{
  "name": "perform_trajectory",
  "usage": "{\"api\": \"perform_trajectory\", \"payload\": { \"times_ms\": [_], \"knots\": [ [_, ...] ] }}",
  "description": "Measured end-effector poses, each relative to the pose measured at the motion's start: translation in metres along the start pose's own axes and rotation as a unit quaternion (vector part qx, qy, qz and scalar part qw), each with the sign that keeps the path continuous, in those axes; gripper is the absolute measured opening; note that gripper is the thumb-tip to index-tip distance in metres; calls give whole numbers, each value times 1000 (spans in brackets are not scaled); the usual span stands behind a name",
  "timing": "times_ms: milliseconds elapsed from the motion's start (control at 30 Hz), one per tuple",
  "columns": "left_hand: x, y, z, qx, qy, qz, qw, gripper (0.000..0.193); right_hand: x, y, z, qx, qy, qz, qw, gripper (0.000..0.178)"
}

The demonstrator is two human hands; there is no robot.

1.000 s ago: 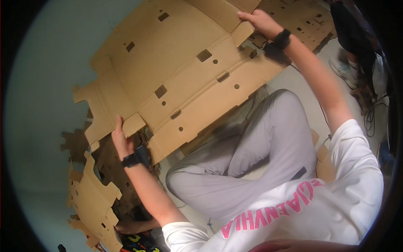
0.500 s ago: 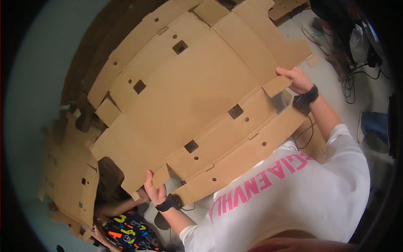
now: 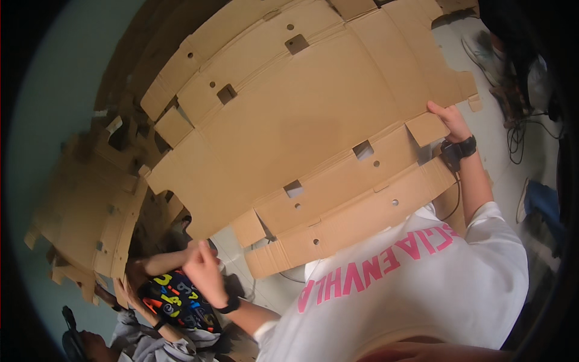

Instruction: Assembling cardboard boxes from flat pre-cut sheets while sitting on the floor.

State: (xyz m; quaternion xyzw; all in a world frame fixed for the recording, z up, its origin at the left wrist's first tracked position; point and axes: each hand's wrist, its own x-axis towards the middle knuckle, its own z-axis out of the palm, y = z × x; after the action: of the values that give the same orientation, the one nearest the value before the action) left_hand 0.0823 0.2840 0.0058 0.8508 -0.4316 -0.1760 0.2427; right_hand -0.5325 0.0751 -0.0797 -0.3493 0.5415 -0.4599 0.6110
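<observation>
The right fingers [image 3: 440, 111] grip unfolded cardboard [image 3: 313, 130].

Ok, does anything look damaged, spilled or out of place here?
No spill or obvious tear stands out. The holes in the cardboard sheet, held in the right hand, look deliberately cut, since they line up in neat rows. The black cable on the floor at right looks untidy, lying in loose loops.

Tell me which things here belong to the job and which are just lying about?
In use: large cardboard sheet; right hand, gripping its edge; left hand, near it.

Apparently lying about: black cables at right; darker cardboard beyond the sheet.
</observation>
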Motion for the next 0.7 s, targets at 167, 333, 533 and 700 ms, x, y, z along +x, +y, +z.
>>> {"api": "perform_trajectory", "payload": {
  "times_ms": [167, 333, 533, 700],
  "knots": [
    [81, 81, -46, -45, 73, 231, 969, 22, 2, 6, -5, -10, -14, -23, 1000, 29],
    [211, 123, -9, 33, 84, 335, 938, 74, 0, 10, -5, -1, -22, -32, 999, 31],
    [236, 106, 10, -148, -18, 223, 963, 33, -2, 7, -2, 46, -31, -45, 997, 45],
    [204, 88, 12, -105, -83, 330, 935, 34, -8, 10, -3, 30, -41, -68, 996, 54]
  ]
}}
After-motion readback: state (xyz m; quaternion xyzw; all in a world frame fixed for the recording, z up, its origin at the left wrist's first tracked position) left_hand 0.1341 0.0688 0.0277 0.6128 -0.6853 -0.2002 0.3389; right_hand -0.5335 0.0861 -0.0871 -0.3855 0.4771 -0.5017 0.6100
